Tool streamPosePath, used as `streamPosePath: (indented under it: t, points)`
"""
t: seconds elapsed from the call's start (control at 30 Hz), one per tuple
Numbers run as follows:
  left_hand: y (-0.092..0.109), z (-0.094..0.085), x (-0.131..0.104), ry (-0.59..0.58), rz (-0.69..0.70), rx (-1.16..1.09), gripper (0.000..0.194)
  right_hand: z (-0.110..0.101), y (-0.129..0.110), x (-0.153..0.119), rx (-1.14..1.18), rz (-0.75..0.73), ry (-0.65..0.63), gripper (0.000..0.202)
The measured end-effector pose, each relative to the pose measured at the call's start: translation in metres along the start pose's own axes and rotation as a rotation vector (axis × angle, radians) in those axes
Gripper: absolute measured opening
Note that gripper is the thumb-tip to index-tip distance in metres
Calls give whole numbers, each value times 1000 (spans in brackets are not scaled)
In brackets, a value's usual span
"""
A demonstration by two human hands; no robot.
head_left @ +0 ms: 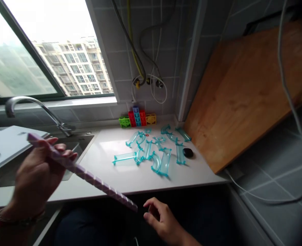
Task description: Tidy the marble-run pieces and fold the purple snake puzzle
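My left hand, at the lower left, is closed around the upper end of a long purple segmented bar. The bar slants down to the right, in front of the counter's edge, and looks made of several short pieces in a row. Just past its lower tip, not touching it, is my right hand. Its thumb and forefinger are apart, the other fingers are curled, and nothing shows between them. Beyond the hands, several clear teal track pieces, straight and curved, lie spread on the white counter.
Colored blocks in green, red, blue and yellow stand against the wall. A black round object lies by a leaning wooden board. At left are a sink with a faucet and a white panel. Cables hang at right.
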State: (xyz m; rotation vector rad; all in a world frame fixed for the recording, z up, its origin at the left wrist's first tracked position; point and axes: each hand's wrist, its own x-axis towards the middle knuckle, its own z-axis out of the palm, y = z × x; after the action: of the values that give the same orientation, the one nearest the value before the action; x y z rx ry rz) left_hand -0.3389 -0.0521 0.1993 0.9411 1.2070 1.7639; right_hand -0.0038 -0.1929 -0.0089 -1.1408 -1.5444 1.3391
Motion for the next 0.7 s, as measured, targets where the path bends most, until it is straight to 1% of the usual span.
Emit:
streamPosePath:
  t: [0.1,0.17,0.23,0.3,0.33,0.43,0.47,0.53,0.6,0.7]
  points:
    - [-5,22,-7,-17,-30,-32,20,13,3,5,53,-26,-26,30]
    - [-4,29,-2,-44,-108,-22,23,27,5,10,93,-32,-22,36]
    - [-1,32,8,-64,-167,0,24,43,4,17,136,-48,-59,46]
    - [0,34,18,-57,-185,46,22,59,0,25,203,-37,-165,50]
    - [0,36,23,-44,-183,74,21,67,-3,30,263,1,-239,54]
    - [-5,40,39,1,-168,140,19,85,-13,43,485,186,-436,75]
    - [-7,41,43,10,-160,160,19,88,-17,46,519,213,-472,78]
    - [-12,42,49,2,-147,211,19,92,-24,54,514,183,-498,77]
    - [-20,43,47,-61,-158,285,24,94,-31,62,500,126,-501,71]
    - [-37,42,28,-216,-242,455,45,95,-41,77,552,105,-467,66]
